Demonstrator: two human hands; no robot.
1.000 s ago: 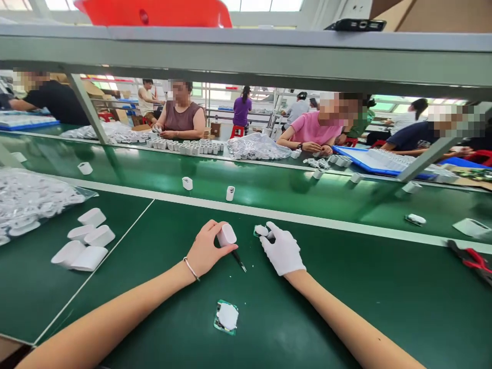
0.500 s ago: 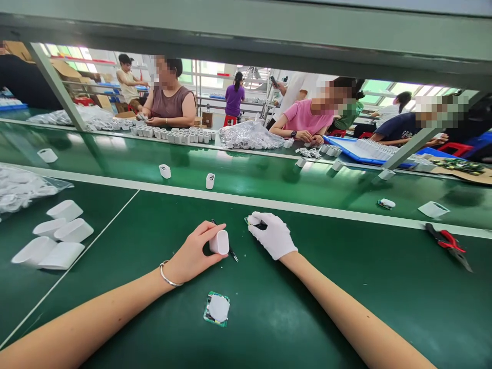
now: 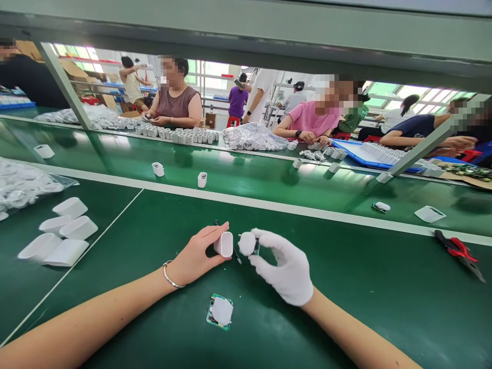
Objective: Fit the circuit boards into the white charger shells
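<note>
My bare left hand (image 3: 198,256) grips a white plastic housing (image 3: 226,245) by its sides, its open end turned toward my right hand. In a white glove, my right hand (image 3: 286,264) pinches a small circuit board (image 3: 248,243) with a round white pad on it. A narrow gap separates board and housing. Behind my left fingers lie dark tweezers (image 3: 237,257), partly hidden. Nearer to me, another circuit board (image 3: 221,311) with a white pad rests flat on the green table.
Several white housings (image 3: 79,228) and a bag of white parts (image 3: 26,184) lie at left. Red-handled pliers (image 3: 459,251) lie at right. Beyond a pale rail, a green conveyor belt (image 3: 269,179) carries scattered housings and a board. Co-workers sit across it.
My right hand has lifted the circuit board and brought it nearer to me, beside the housing's opening. My left hand has turned the housing slightly. Pieces on the belt have shifted left.
</note>
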